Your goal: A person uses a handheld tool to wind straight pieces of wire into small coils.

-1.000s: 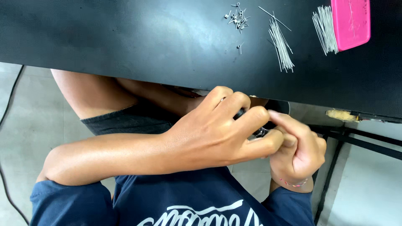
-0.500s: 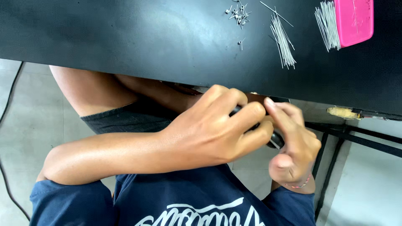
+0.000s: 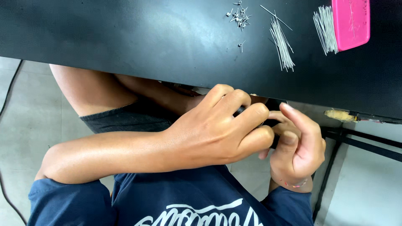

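The black table (image 3: 125, 37) is filling the top of the view, and the person is sitting with both hands held together just below its near edge, over the lap. The left hand (image 3: 217, 129) is reaching across from the left with its fingers curled tight, wrapping around a small dark object (image 3: 272, 123) that is only peeking out between the knuckles; what it is cannot be made out. The right hand (image 3: 297, 148) is meeting it from the right, index finger stretched up beside the object and thumb pressing in toward the left fingers, so the two hands are touching around it. The object is lying between them, closer inside the left grip, its long axis hidden. Up on the table, well apart from both hands, a pink tray (image 3: 351, 23) is lying beside one bundle of thin metal wires (image 3: 324, 27), a second wire bundle (image 3: 281, 44) is lying further left, and a little scatter of small metal pieces (image 3: 239, 14) is sitting beyond that.
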